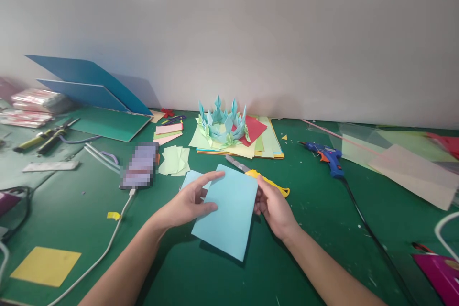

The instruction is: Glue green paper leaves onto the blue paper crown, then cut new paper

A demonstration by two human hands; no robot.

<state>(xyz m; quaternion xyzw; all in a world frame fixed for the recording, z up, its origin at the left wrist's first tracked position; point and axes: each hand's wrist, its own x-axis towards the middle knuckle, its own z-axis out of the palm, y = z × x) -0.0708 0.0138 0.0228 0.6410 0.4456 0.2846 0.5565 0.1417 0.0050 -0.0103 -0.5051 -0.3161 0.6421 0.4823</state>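
Observation:
A rectangular sheet of light blue paper (229,213) is held slightly tilted above the green table. On its left side my left hand (186,203) is closed, thumb on the face and index finger along the upper edge. My right hand (274,208) pinches the right edge near the top corner, fingertips partly behind the sheet. Another light blue piece of paper (190,178) shows behind my left hand, mostly hidden. Just beyond the sheet lies a yellow and grey utility knife (270,182). Farther back, a folded blue and green paper crown (218,130) rests on stacked coloured paper (275,141).
Left of centre lie a phone (139,166) on a white cable (120,229), pale green slips (174,160) and pliers (53,136). At right are a blue glue gun (326,155) with a black cord and loose sheets (412,172). A yellow paper (46,266) sits front left.

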